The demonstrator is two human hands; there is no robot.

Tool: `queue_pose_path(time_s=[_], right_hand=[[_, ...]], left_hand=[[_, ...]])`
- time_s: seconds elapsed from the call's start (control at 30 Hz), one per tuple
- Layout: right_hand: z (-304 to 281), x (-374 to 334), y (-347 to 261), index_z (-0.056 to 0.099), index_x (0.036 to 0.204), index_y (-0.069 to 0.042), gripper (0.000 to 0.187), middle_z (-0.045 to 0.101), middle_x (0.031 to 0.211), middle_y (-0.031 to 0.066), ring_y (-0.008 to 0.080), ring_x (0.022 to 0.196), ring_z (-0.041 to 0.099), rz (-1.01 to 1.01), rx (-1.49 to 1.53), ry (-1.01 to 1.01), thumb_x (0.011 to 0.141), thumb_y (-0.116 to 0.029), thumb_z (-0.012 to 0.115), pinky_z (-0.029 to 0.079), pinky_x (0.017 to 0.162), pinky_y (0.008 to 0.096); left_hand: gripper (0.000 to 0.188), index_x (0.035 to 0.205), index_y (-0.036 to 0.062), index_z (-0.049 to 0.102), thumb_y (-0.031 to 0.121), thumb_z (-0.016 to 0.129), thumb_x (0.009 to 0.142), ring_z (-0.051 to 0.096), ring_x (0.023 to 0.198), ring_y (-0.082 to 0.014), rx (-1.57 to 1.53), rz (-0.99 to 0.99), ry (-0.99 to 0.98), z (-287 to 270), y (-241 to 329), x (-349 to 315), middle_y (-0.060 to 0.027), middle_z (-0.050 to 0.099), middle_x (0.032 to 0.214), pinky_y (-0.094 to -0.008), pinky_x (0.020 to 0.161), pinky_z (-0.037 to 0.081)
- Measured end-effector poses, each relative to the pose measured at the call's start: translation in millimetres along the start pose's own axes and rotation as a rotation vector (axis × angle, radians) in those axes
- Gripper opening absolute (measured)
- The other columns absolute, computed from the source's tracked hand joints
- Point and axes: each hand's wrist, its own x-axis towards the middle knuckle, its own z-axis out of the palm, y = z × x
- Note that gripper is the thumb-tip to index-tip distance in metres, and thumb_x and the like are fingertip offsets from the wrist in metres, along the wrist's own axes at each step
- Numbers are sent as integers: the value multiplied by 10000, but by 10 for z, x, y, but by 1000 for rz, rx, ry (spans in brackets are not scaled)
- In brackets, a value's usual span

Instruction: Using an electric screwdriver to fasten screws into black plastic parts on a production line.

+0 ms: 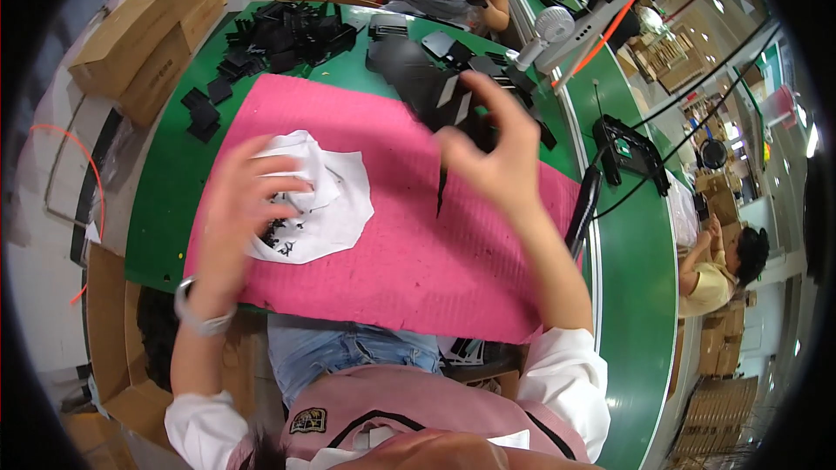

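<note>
While the left hand spreads its blurred fingers over a crumpled white sheet, the right hand hangs over the far right part of a pink mat, thumb and index finger wide apart. Neither hand shows a firm grasp; both look released, though blur hides whether the left fingertips touch the sheet or the right ones brush the dark parts behind them.

The sheet lies on the left half of the mat, with small black scraps on its near side, partly behind the left hand. Just beyond the right fingers is a smeared dark flat part, near the mat's far edge. A thin black strip shows against the mat, left of the right thumb. Beyond the mat, on the green worktop, sits a heap of black pieces.

The step in hand seems to be a pause between grips while sorting or handling these black parts. The next move would call for the right fingers to close on one flat part by its edges, without the left hand scattering the scraps.
</note>
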Motion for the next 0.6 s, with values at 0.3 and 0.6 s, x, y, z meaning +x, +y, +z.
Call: queue_pose_path(time_s=[0.3, 0.6], right_hand=[[560, -96, -575, 491, 1239, -6, 782, 552, 1106, 185, 335, 954, 597, -232, 213, -419, 626, -371, 812, 494, 800, 389], [2395, 668, -571, 631, 1014, 11, 444, 643, 919, 199, 321, 851, 643, -219, 164, -632, 707, -304, 698, 519, 750, 400]], left_hand=[[322, 1214, -25, 462, 157, 503, 952, 536, 995, -117, 120, 126, 287, 136, -328, -65, -70, 558, 1140, -270, 862, 441], [306, 1230, 9, 493, 144, 485, 955, 563, 1046, -152, -194, 126, 857, -857, -133, -859, -60, 577, 1176, -302, 908, 446]])
